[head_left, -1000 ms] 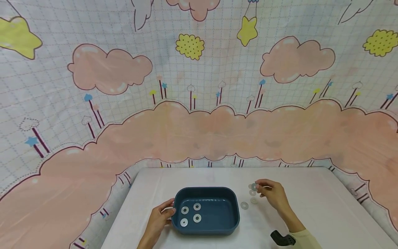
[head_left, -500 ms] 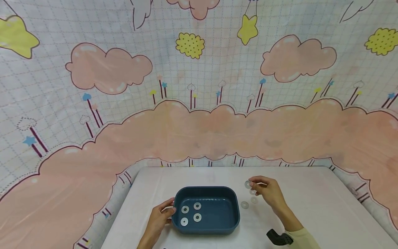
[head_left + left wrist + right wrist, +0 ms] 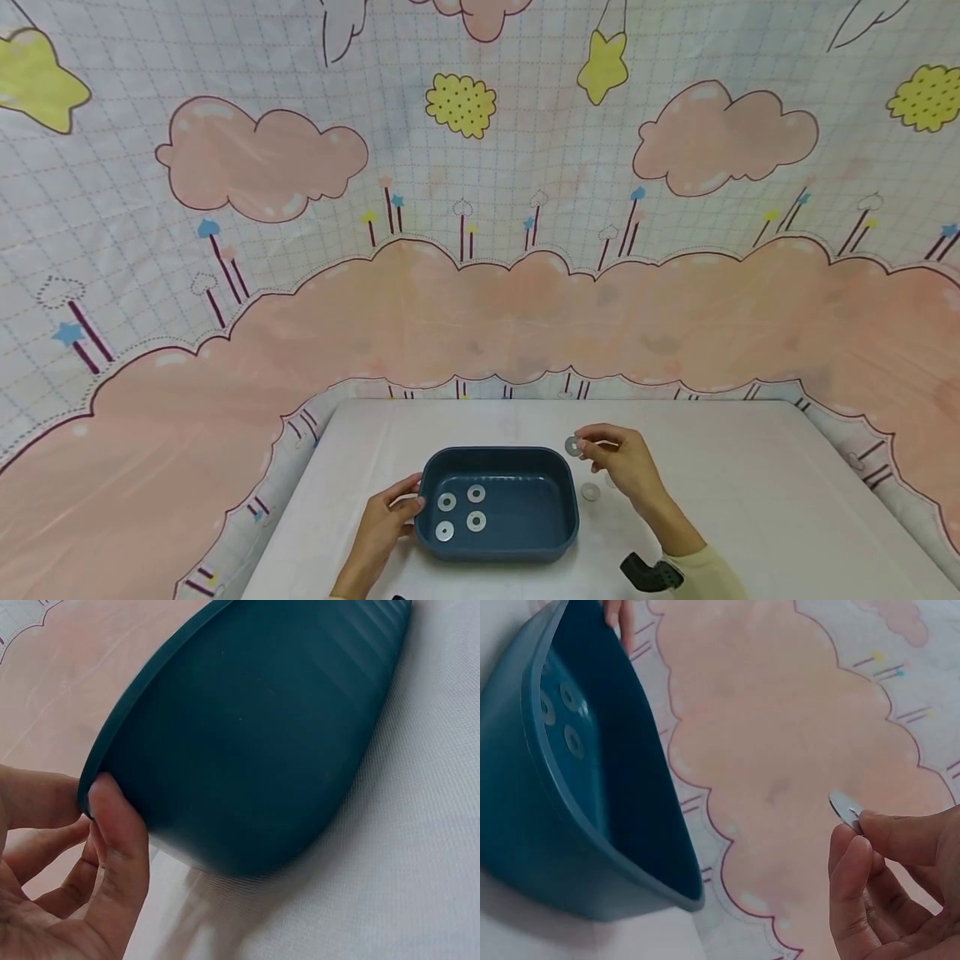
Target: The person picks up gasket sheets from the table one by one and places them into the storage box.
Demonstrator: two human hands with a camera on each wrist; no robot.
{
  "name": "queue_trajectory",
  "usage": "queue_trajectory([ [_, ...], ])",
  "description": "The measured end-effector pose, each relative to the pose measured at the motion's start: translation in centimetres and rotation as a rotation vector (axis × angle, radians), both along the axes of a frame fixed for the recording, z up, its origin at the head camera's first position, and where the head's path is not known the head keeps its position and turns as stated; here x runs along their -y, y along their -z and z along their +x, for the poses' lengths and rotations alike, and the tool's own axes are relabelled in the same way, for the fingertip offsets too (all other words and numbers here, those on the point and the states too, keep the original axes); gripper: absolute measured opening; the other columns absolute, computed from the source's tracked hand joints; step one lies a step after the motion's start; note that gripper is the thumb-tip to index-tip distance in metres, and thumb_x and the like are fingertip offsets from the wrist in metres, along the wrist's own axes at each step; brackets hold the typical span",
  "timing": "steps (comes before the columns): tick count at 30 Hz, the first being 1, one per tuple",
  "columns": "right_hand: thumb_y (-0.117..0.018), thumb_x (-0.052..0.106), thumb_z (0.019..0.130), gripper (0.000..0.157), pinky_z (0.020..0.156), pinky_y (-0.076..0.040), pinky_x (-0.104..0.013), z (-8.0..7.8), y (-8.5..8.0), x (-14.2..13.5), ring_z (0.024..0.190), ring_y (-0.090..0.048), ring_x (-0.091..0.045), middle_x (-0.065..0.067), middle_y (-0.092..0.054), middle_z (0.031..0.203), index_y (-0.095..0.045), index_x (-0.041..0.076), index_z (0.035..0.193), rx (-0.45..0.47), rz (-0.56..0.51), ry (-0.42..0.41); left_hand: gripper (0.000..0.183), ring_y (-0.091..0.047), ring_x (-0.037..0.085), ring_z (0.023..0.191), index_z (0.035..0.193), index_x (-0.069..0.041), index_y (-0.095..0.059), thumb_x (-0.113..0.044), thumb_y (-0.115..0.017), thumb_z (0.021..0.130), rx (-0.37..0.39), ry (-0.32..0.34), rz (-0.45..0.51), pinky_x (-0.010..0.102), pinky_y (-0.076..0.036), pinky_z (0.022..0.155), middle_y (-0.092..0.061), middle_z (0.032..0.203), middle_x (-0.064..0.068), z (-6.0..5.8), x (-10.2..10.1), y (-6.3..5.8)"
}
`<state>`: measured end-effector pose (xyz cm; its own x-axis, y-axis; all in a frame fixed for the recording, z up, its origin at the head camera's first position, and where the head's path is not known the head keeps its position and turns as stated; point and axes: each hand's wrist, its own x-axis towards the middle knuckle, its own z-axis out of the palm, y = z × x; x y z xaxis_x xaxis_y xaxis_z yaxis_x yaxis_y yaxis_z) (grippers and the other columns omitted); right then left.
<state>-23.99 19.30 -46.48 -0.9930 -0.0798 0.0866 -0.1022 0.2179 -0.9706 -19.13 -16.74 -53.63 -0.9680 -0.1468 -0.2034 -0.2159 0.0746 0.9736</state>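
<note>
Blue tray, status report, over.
Left hand grips blue tray at left end. Right hand pinches one washer, outside the tray. Four washers inside, a loose washer on the table. Nothing seen blocking the tray.

Open dark-blue tub (image 3: 528, 512), upright; four silver washers (image 3: 476, 514) lie flat inside toward nine o'clock. Fingers (image 3: 850, 874) pinch a tilted washer (image 3: 842, 806) off its two-o'clock corner; a grey washer (image 3: 585, 493) lies outside at three.

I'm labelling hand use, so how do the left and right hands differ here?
The left hand grips the blue tub by its rim; the right hand pinches a washer. The left hand is at the tub's left end, the right hand near its far right corner. Both hold something.
</note>
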Motion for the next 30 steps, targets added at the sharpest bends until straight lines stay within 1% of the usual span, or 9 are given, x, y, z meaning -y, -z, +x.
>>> queue_trajectory([
  [4,-0.069,0.008,0.089,0.021,0.063,-0.053,-0.024,0.1,0.1,1.3,0.074,-0.062,-0.014,-0.015,-0.067,0.098,-0.072,0.0,0.108,0.013,-0.016,-0.023,0.049,-0.061,0.016,0.087,0.138,-0.002,-0.055,-0.006,-0.064,0.09,0.001,0.0,-0.003,0.03,-0.051,0.063,-0.054,0.121,0.015,0.0,0.0,0.0],
  [11,-0.068,0.006,0.09,0.021,0.062,-0.054,-0.023,0.2,0.6,3.2,0.08,-0.066,-0.024,-0.013,-0.067,0.096,-0.071,0.0,0.109,0.047,-0.023,-0.046,0.048,-0.062,0.016,0.086,0.137,-0.001,-0.056,-0.005,-0.065,0.089,-0.004,-0.003,0.003,0.029,-0.051,0.062,-0.054,0.12,0.014,0.0,-0.1,0.0],
  [16,-0.066,0.002,0.089,0.019,0.062,-0.055,-0.023,0.0,1.1,4.4,0.078,-0.066,-0.021,-0.012,-0.067,0.093,-0.071,-0.002,0.107,0.068,-0.053,-0.069,0.049,-0.061,0.016,0.086,0.137,-0.001,-0.055,-0.004,-0.065,0.089,-0.005,-0.005,0.007,0.029,-0.051,0.062,-0.054,0.119,0.015,0.0,-0.1,-0.1],
  [23,-0.066,0.001,0.089,0.021,0.064,-0.058,-0.026,0.0,1.8,6.0,0.076,-0.07,-0.021,-0.012,-0.065,0.088,-0.067,-0.008,0.108,0.1,-0.134,-0.123,0.048,-0.062,0.016,0.086,0.137,0.0,-0.055,-0.004,-0.064,0.089,-0.008,0.0,0.011,0.029,-0.051,0.061,-0.054,0.12,0.015,0.1,-0.1,-0.1],
  [30,-0.066,0.001,0.089,0.02,0.068,-0.059,-0.026,0.2,2.7,7.3,0.073,-0.07,-0.014,-0.011,-0.066,0.088,-0.068,-0.007,0.107,0.127,-0.125,-0.157,0.048,-0.062,0.018,0.087,0.138,-0.001,-0.055,-0.005,-0.063,0.09,-0.014,0.003,0.007,0.029,-0.052,0.063,-0.054,0.122,0.016,0.2,-0.1,-0.1],
])
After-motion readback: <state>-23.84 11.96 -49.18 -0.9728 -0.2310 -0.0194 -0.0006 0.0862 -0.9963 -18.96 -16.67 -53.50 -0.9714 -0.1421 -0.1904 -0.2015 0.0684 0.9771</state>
